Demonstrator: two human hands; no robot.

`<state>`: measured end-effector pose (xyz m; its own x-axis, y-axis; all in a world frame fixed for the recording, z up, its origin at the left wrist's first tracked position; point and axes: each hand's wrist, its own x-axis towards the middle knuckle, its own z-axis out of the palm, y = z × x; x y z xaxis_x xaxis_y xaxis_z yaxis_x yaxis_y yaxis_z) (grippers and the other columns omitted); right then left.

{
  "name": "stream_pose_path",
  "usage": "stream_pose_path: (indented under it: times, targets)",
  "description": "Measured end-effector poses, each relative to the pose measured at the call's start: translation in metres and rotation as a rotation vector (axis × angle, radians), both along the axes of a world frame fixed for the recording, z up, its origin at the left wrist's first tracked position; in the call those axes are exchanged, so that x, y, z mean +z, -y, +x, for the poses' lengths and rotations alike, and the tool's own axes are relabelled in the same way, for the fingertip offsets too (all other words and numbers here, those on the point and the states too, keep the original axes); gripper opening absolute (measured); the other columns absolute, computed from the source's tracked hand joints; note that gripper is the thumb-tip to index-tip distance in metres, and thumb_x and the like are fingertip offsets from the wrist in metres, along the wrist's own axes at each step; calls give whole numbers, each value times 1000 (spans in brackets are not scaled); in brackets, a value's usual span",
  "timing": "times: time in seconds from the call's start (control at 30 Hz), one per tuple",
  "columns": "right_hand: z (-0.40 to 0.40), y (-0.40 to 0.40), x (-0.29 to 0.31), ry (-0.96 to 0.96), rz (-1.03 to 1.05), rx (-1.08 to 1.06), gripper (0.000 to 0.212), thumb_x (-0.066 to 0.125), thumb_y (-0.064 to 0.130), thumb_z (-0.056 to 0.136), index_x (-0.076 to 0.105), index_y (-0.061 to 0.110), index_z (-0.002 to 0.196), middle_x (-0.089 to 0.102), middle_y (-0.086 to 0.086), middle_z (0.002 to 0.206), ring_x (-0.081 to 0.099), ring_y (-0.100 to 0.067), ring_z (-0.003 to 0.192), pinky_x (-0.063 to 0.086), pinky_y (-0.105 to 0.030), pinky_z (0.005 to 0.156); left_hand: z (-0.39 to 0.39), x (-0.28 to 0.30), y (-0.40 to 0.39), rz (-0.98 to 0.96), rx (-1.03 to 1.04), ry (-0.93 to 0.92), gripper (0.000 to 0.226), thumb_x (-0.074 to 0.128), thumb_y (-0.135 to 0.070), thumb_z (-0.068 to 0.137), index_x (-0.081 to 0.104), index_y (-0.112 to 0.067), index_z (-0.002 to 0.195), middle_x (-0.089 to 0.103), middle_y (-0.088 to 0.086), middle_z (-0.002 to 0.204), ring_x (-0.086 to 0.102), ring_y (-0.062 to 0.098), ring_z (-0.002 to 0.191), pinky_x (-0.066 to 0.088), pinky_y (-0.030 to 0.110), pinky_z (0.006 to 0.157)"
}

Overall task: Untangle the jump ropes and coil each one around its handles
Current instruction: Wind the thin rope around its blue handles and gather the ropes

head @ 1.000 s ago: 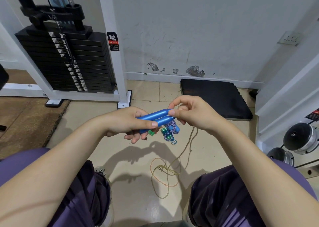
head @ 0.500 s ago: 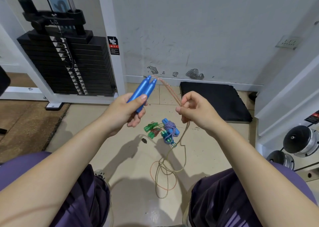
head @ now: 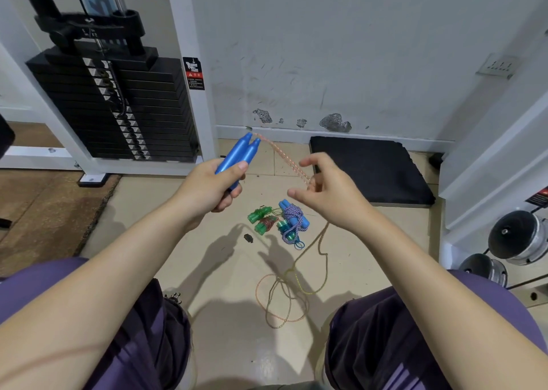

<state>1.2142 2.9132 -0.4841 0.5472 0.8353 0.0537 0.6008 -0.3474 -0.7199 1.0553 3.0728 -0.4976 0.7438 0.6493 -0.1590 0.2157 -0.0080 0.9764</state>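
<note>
My left hand [head: 209, 189] grips two blue handles [head: 241, 155] side by side, their tips pointing up and away. A thin orange-and-yellow rope [head: 283, 158] runs from those tips down to my right hand [head: 324, 194], whose fingers are spread loosely with the rope passing through them. Below the hand the rope drops to the floor and lies in loose loops [head: 284, 294] between my knees. On the floor beyond sit coiled ropes: one with blue handles [head: 293, 220] and green-handled ones [head: 262, 219].
A black weight stack [head: 112, 102] in a white frame stands at the left. A black mat [head: 370, 170] lies against the wall ahead. Chrome dumbbells [head: 516, 241] rest at the right. My purple-clad knees frame the tiled floor.
My left hand tipped the blue handles from level to pointing up. My right hand slid off the handles along the rope and opened its fingers. The head camera came closer.
</note>
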Motion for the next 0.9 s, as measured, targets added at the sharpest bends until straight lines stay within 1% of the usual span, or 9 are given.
stream_pose_path:
  times: [0.13, 0.27, 0.4, 0.53, 0.63, 0.7, 0.73, 0.8, 0.9]
  targets:
    - [10, 2, 0, -7, 193, -51, 33, 66, 22, 90, 51, 36, 116, 46, -2, 62, 42, -12, 57, 43, -30, 61, 1, -2, 2, -118, -22, 53, 28, 52, -34, 101, 53, -7, 98, 46, 3, 62, 28, 10, 35, 20, 19, 40]
    - [15, 2, -1, 109, 256, -74, 18, 64, 20, 92, 62, 34, 104, 53, 4, 76, 47, -7, 64, 42, -22, 65, 1, 1, 1, -205, -17, 91, 28, 53, -37, 100, 53, -9, 96, 46, 1, 60, 26, 9, 36, 19, 20, 41]
    - [19, 2, -5, 241, 149, -65, 14, 64, 21, 93, 71, 30, 102, 61, 2, 86, 53, -8, 75, 46, -26, 71, 0, 1, 1, -195, -25, 108, 28, 53, -36, 100, 54, -8, 96, 45, 2, 60, 26, 10, 37, 21, 19, 40]
    - [13, 2, -5, 282, -26, 31, 18, 66, 21, 91, 74, 25, 106, 58, 7, 87, 52, 0, 75, 38, -17, 69, 1, -2, 2, -73, -59, 46, 27, 54, -34, 100, 54, -8, 94, 47, 5, 62, 28, 11, 37, 23, 18, 39]
    - [0, 0, -3, 250, -124, 189, 21, 66, 16, 90, 75, 23, 108, 58, 4, 92, 49, 2, 73, 37, -16, 73, 0, -5, 1, 24, -119, -75, 26, 59, -36, 97, 55, -11, 92, 50, 6, 63, 32, 13, 41, 26, 19, 42]
    - [-8, -1, -1, 207, -130, 275, 21, 67, 12, 90, 76, 18, 108, 56, 6, 89, 51, 0, 72, 39, -13, 73, -1, -6, 1, 78, -182, -170, 24, 63, -36, 95, 55, -14, 90, 52, 4, 61, 36, 13, 44, 29, 20, 43]
    - [-12, -2, 1, 168, -117, 299, 20, 68, 10, 90, 77, 15, 106, 55, 8, 85, 53, 0, 71, 39, -9, 70, -2, -6, 1, 114, -229, -221, 25, 65, -37, 94, 56, -14, 88, 53, 4, 61, 38, 14, 46, 30, 21, 44]
    - [-16, -2, 3, 48, -75, 297, 17, 69, 5, 87, 77, 9, 102, 57, 10, 81, 59, -2, 64, 41, -6, 65, -3, -5, 3, 163, -365, -310, 29, 68, -38, 91, 54, -14, 84, 55, 3, 61, 40, 15, 46, 31, 21, 44]
    - [-19, -3, 4, -84, -17, 260, 12, 73, 4, 83, 78, 11, 92, 65, 5, 79, 61, -6, 63, 46, -13, 62, -4, -4, 8, 150, -557, -388, 28, 69, -34, 91, 56, -9, 88, 55, 4, 61, 42, 12, 42, 31, 21, 44]
